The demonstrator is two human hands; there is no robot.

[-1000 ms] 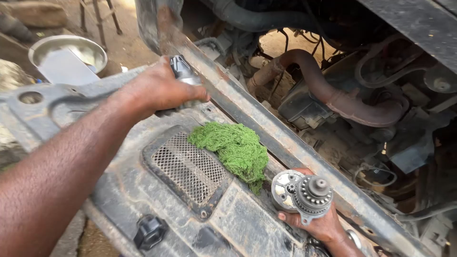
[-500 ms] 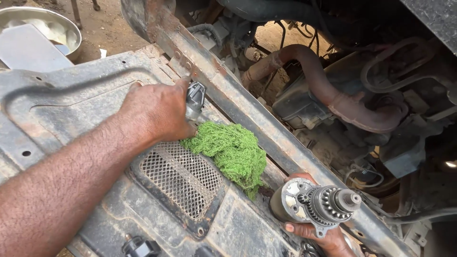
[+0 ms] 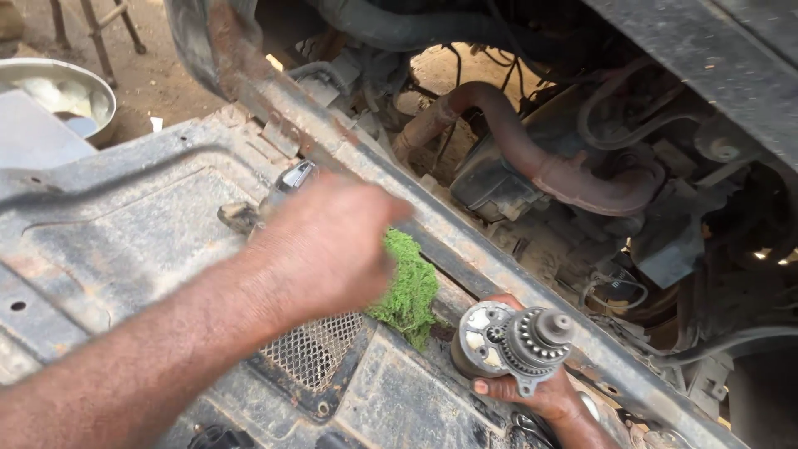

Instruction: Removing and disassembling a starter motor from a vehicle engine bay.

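At the far left edge of the view a metal bowl (image 3: 58, 96) sits on the dirt, beyond the upper left corner of the grimy metal panel (image 3: 125, 241) that carries everything else. Further right, near the panel's upper edge, a small dark tool with a shiny metal tip (image 3: 278, 193) lies on the panel, just beyond the knuckles of the left hand (image 3: 328, 245). That hand reaches in from the lower left, palm down and fingers loosely curled over the green rag (image 3: 409, 287), touching it; whether it grips the rag cannot be told. The rag lies at the panel's right edge, beside a wire mesh grille (image 3: 314, 349) partly hidden under the wrist. Right of the rag, the right hand (image 3: 540, 392) is closed from below around a round geared motor part (image 3: 514, 337), held just off the panel's lower right edge, its shaft pointing right toward the rusty pipe (image 3: 532, 162) in the engine bay.
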